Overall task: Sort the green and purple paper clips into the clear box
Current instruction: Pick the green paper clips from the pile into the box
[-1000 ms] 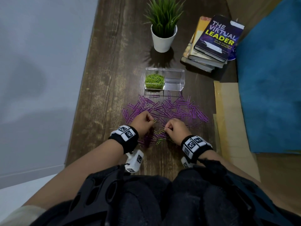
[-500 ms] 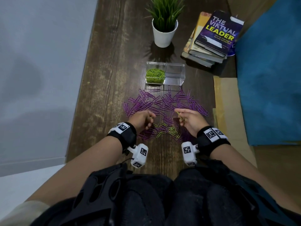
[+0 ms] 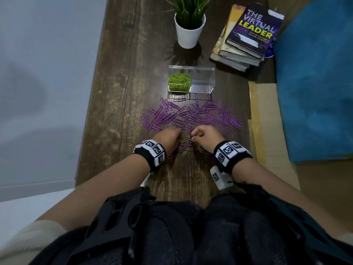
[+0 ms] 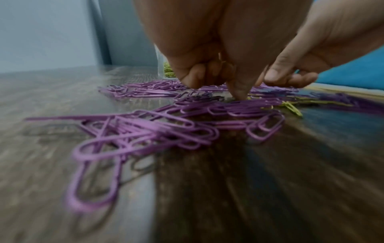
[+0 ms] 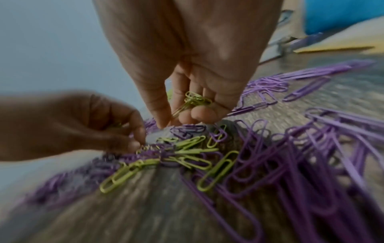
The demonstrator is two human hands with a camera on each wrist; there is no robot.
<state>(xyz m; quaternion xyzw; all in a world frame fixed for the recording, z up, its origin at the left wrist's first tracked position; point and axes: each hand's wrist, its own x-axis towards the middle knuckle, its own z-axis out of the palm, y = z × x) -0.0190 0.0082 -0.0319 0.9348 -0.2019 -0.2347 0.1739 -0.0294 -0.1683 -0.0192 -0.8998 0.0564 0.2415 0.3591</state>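
The clear box [image 3: 203, 68] stands mid-table; its left compartment holds green paper clips [image 3: 179, 82], its right one is bare. Purple paper clips [image 3: 191, 115] lie spread in front of it. Several loose green clips [image 5: 187, 156] lie mixed with purple ones between my hands. My right hand [image 5: 182, 118] hovers just over this pile, its curled fingers holding a small bunch of green clips [image 5: 196, 99]. My left hand [image 5: 137, 143] is down on the pile's left side, fingers curled, its fingertips pinching a green clip [image 5: 145, 147] on the table.
A potted plant [image 3: 190, 33] and a stack of books [image 3: 246, 37] stand behind the box. Cardboard [image 3: 267, 121] and a blue cushion [image 3: 315, 83] lie off the table's right edge. The table's left edge [image 3: 91, 111] borders a grey wall.
My right hand, raised out to the right half a second ago, has come back down leftward to the pile. My left hand has dropped onto the clips.
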